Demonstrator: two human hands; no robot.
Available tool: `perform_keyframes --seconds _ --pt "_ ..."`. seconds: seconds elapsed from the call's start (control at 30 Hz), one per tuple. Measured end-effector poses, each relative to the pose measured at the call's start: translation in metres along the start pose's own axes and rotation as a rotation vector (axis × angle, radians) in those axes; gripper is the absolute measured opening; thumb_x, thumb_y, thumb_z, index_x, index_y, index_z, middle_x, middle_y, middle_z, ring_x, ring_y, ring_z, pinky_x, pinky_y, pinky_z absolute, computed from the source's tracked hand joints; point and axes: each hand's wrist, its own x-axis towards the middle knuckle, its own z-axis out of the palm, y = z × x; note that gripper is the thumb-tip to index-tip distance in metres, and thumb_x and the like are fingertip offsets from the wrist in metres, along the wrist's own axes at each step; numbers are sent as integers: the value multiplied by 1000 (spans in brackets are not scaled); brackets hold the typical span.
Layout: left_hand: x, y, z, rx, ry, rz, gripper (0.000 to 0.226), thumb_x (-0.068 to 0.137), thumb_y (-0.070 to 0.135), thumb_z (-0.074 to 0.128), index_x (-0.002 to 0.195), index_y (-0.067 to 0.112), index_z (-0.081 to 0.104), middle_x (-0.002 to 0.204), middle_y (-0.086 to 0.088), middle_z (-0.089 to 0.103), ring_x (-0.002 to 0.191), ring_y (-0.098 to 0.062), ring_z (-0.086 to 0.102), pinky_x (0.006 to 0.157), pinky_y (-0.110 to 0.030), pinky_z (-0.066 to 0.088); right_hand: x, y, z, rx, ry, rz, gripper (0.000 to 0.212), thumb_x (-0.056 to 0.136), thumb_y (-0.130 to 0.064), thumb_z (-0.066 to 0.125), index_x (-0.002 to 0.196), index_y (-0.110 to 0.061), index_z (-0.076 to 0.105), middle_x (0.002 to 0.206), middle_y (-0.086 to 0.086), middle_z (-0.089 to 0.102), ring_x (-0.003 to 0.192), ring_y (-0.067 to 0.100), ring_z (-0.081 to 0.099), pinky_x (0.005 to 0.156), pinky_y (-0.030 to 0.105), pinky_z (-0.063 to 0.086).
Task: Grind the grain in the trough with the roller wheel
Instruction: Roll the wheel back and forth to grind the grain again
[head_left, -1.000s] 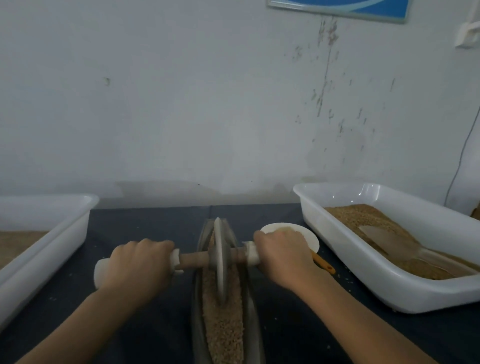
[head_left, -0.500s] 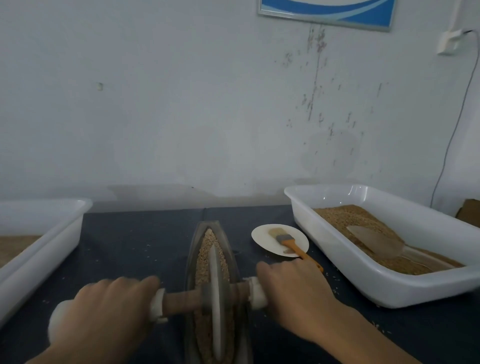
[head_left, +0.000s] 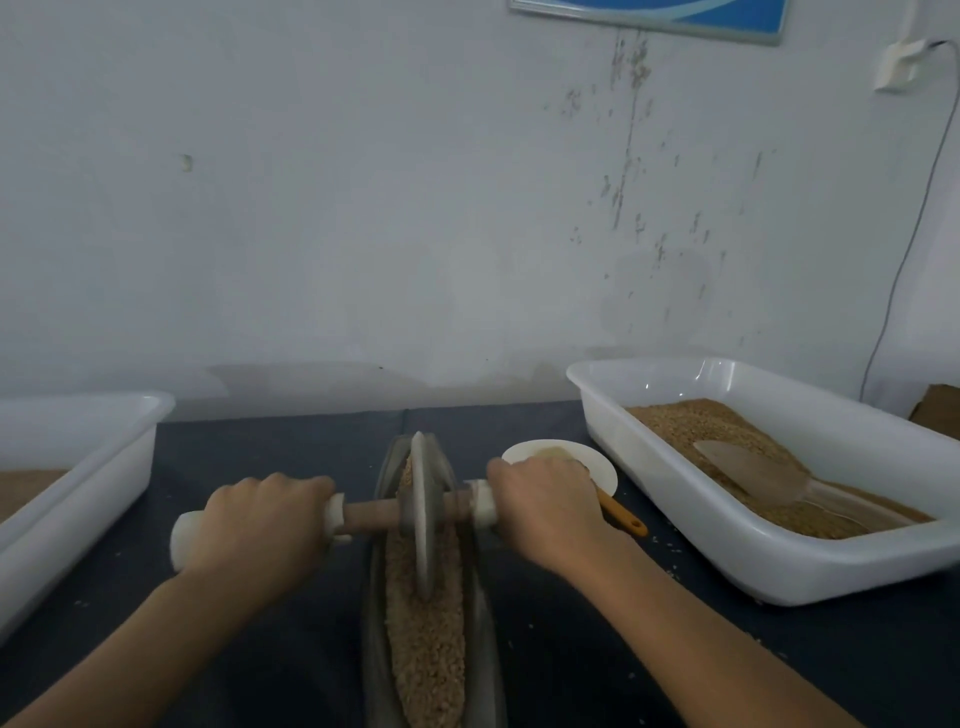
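Note:
A long boat-shaped metal trough (head_left: 484, 639) lies lengthwise on the dark table, filled with tan grain (head_left: 426, 649). The grey roller wheel (head_left: 423, 519) stands upright in the grain near the trough's far end, on a wooden axle with white handle ends. My left hand (head_left: 260, 525) grips the left handle, and my right hand (head_left: 545, 499) grips the right handle. Both arms reach forward from the bottom of the view.
A white tub (head_left: 769, 561) of grain with a clear scoop (head_left: 753, 473) stands at the right. Behind my right hand a small white plate (head_left: 597, 462) holds an orange-handled brush (head_left: 621, 514). Another white tub (head_left: 78, 467) sits at the left. The wall is close behind.
The wheel rolled toward me half a second ago, then away again to the trough's far end. Both hands kept their grip on the handles.

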Motion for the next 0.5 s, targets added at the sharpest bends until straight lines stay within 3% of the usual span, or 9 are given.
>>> perform_keyframes --seconds 0.13,0.23,0.33,0.43,0.5 --pt "-24 0 -5 -29 -21 -4 26 82 59 51 82 35 42 71 13 49 61 -7 45 53 -26 28 -12 -4 -8 -39 6 -29 24 82 -30 67 96 -22 50 82 0 63 70 19 58 63 36 50" --pt "-53 -2 -9 -93 -83 12 29 79 62 50 83 35 38 75 12 51 72 -12 54 59 -31 32 -31 -7 -20 -38 -23 -82 27 79 -34 69 94 -27 48 84 -2 63 73 19 58 60 33 45" --pt "-71 1 -16 -258 -215 28 21 78 49 57 77 36 42 70 14 49 64 -4 47 55 -27 31 -39 -15 -39 -130 -33 -124 31 74 -36 72 92 -30 46 86 -3 63 75 20 60 52 30 30" --pt "-76 8 -16 -388 -328 40 18 79 37 62 72 34 46 69 13 52 61 -1 47 52 -22 31 -31 -28 -51 -248 -40 -144 33 75 -34 71 94 -29 45 88 -4 62 78 23 63 53 34 31" --pt "-74 10 -13 -394 -292 39 16 79 36 62 72 33 47 69 12 50 60 -2 45 52 -24 31 -24 -31 -46 -246 -59 -145 30 78 -32 68 92 -28 42 88 -4 61 79 23 62 55 34 33"
